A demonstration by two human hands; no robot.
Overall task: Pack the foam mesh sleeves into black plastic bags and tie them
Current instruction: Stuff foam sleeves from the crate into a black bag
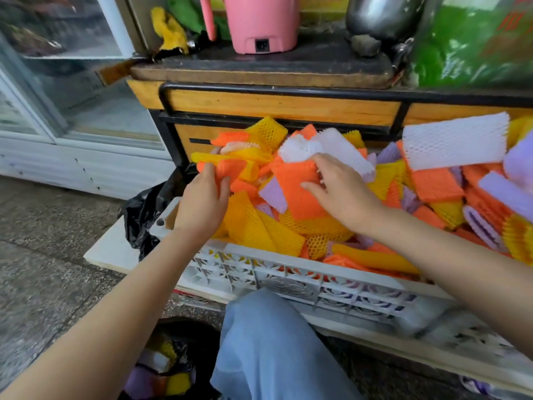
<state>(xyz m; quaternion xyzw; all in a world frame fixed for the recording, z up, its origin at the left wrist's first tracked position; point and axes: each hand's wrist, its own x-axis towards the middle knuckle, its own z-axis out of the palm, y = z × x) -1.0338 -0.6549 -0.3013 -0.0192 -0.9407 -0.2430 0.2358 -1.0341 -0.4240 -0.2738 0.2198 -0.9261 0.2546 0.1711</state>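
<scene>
Both hands work in a white plastic crate [288,272] heaped with foam mesh sleeves [288,226] in orange, yellow, purple and white. Fingers of the left hand [202,203] are closed around a small bunch of orange and yellow sleeves [230,166] at the crate's left end. Over the middle of the heap the right hand [340,192] pinches a white sleeve [331,148] between thumb and curled fingers, its palm resting on an orange sleeve [297,186]. Nearest the viewer, a knee in light blue jeans [274,342] sits just below the crate. Beside it, on the ground at lower left, an open black plastic bag [170,368] already holds some sleeves. Another crumpled black bag [144,209] lies against the crate's left side. Behind the crate stands a wooden counter [282,105] with a black metal frame, and on top of it a pink jug [259,21].
</scene>
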